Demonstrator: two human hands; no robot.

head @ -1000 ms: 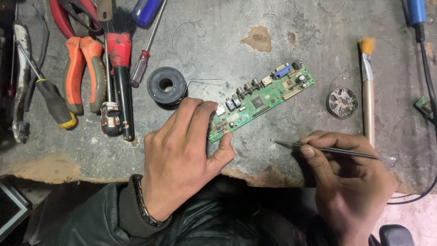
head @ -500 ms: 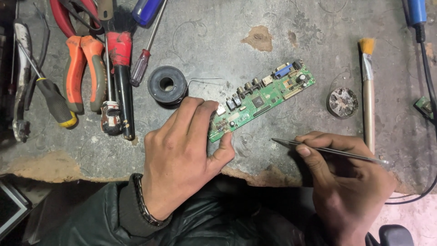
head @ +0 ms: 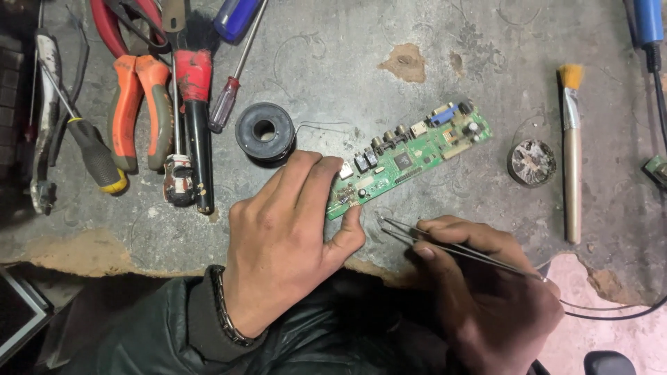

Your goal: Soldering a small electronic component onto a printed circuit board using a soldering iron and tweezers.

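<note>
- The grey, chipped workbench (head: pixel 445 48) carried everything; bare brown patches showed at its 12 o'clock and along the near edge.
- The left hand (head: pixel 285 243) lay flat at about 7 o'clock of the green circuit board (head: pixel 410 160), fingers and thumb pinching the board's near end and pressing it to the bench, so it was grasping the board rather than resting loose.
- The right hand (head: pixel 486 292), at 5 o'clock of the board, was closed around a pair of metal tweezers (head: pixel 445 246) in a pen-like grip, the tips pointing toward 10 o'clock.
- The board itself lay on a slant, running from 7 o'clock up to 2 o'clock near the middle of the bench, connectors along its upper edge.
- The tweezer tips sat just beside the board's near corner but apart from it, so I judged the work on the board as set up and steadied, with the tips not yet on any part.
- Whether the tips held anything I could not tell; they looked empty, but the view was too coarse.
- A black solder spool (head: pixel 264 130) sat at 10 o'clock of the board, untouched.
- A small round tin (head: pixel 531 162) and a yellow-bristled brush (head: pixel 572 153) lay at 3 o'clock, likewise unused.
- Pliers and screwdrivers (head: pixel 139 104) lay at 9 o'clock.
</note>
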